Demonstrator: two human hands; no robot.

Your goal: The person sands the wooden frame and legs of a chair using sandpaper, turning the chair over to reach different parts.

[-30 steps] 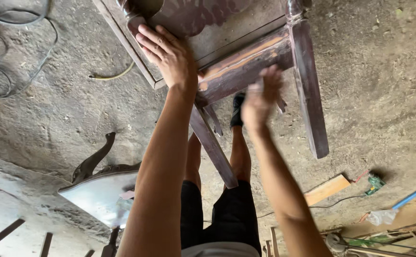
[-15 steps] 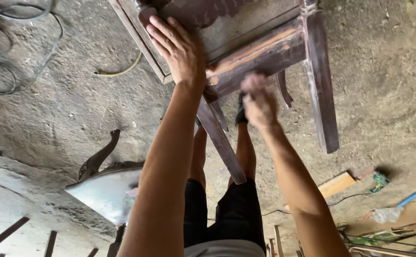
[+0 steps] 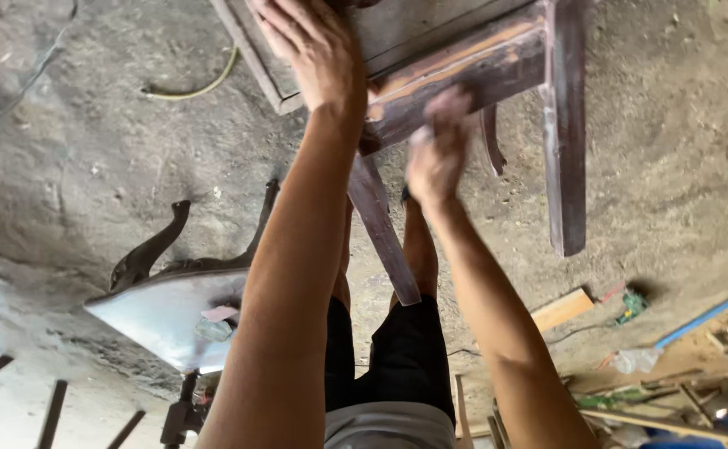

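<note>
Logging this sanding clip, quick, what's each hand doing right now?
Left hand: open, palm flat on the wooden chair, steadying it.
Right hand: blurred against the chair's seat rail; fingers curled, whether it holds anything cannot be told.

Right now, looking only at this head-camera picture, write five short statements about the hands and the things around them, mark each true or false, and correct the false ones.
1. The left hand lies flat on the dark wooden chair frame. True.
2. The right hand hangs far from the frame. False: it is at the worn front rail, blurred.
3. The floor is tiled and clean. False: it is bare and dusty.
4. A curved yellow hose piece lies on the floor left of the frame. True.
5. A short pale wood block lies on the floor to the right. True.
</note>
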